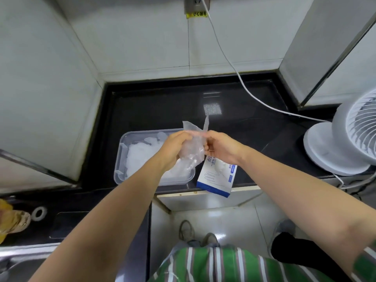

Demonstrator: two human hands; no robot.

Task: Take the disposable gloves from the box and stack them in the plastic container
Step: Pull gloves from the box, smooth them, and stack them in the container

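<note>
On the black counter (162, 106), set into a tiled corner, a white desk fan (345, 139) stands at the far right, its cable (244, 88) running up the wall. Left of centre sits the clear plastic container (120, 159), already holding a pale heap of gloves (140, 155). Just beside its right end lies the blue-and-white box (217, 178), with its near corner hanging past the counter's front edge.

Above the gap between container and box, the left hand (175, 147) and right hand (221, 147) meet. Both have their fingers curled and pinch one thin clear glove (192, 151), which is crumpled between them, with two loose ends sticking up behind the knuckles.

The person seems to be straightening this glove before laying it on the heap. Two risks stand out. The film is light and clingy, so it could stick to the fingers on release, or land bunched and make the stack lopsided; if the fan is running, which cannot be told, its draught could lift it. A brush from the right forearm could also tip the overhanging box to the floor.
</note>
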